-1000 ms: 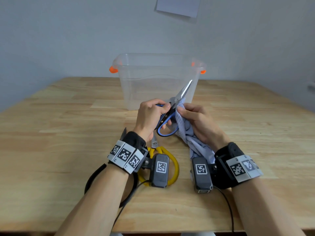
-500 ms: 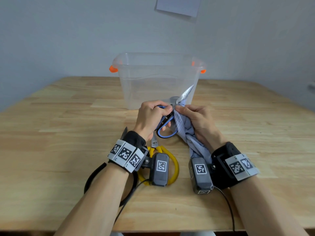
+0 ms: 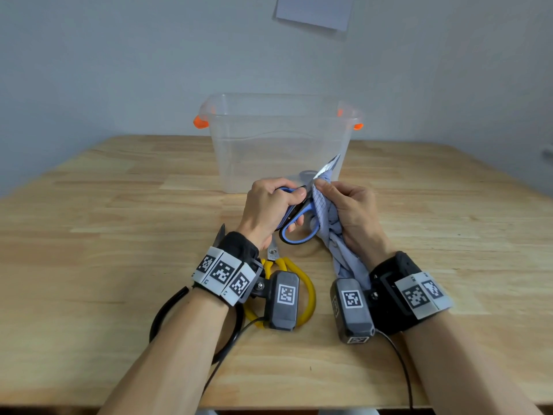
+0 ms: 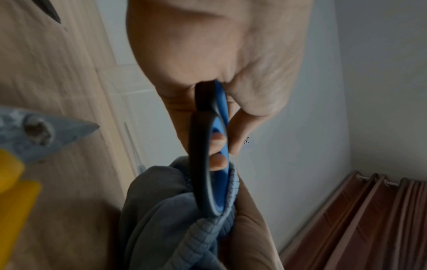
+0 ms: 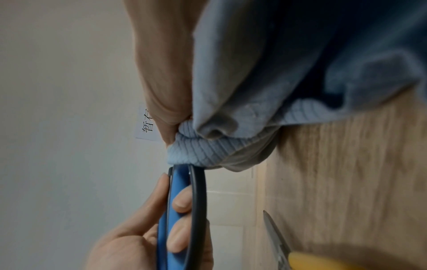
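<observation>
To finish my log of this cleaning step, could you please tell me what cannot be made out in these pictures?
- Blades of the blue scissors: head view, the cloth in the right hand covers all but the tip.
- Black scissors: head view, the left forearm hides most.
- Yellow scissors: head view, the left wrist camera covers part.
- Wall paper: head view, top edge cuts it; right wrist view, the hand hides most print.

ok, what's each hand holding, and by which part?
Left hand grips the blue scissors by the handle loops. Right hand pinches the blue cloth at its ribbed edge.
</observation>
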`<action>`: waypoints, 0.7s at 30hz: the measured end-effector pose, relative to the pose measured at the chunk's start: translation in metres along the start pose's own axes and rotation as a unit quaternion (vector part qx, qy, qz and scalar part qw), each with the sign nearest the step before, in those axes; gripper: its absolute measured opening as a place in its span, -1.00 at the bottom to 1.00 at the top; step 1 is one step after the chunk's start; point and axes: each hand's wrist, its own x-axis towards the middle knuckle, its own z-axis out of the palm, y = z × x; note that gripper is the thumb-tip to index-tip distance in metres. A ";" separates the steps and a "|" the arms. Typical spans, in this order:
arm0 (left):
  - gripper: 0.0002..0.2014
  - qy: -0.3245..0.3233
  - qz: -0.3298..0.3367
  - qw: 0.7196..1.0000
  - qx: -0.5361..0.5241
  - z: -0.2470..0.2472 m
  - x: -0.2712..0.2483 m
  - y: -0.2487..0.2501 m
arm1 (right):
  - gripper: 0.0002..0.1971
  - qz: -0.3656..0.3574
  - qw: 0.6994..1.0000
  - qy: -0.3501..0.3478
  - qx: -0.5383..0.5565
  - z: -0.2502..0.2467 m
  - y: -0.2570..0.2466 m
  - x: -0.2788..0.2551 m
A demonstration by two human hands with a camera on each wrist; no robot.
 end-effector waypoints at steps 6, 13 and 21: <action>-0.86 0.003 -0.008 1.000 0.000 -0.001 0.000 0.002 | -0.56 0.043 0.998 -0.051 0.016 0.000 0.000 0.003; -0.88 0.001 -0.014 1.000 0.007 -0.003 0.002 0.001 | -0.56 0.058 0.996 -0.071 0.017 0.002 0.001 0.002; -0.82 -0.034 0.003 0.999 0.022 -0.001 0.002 -0.001 | -0.51 0.012 1.000 0.007 -0.001 0.006 0.001 0.000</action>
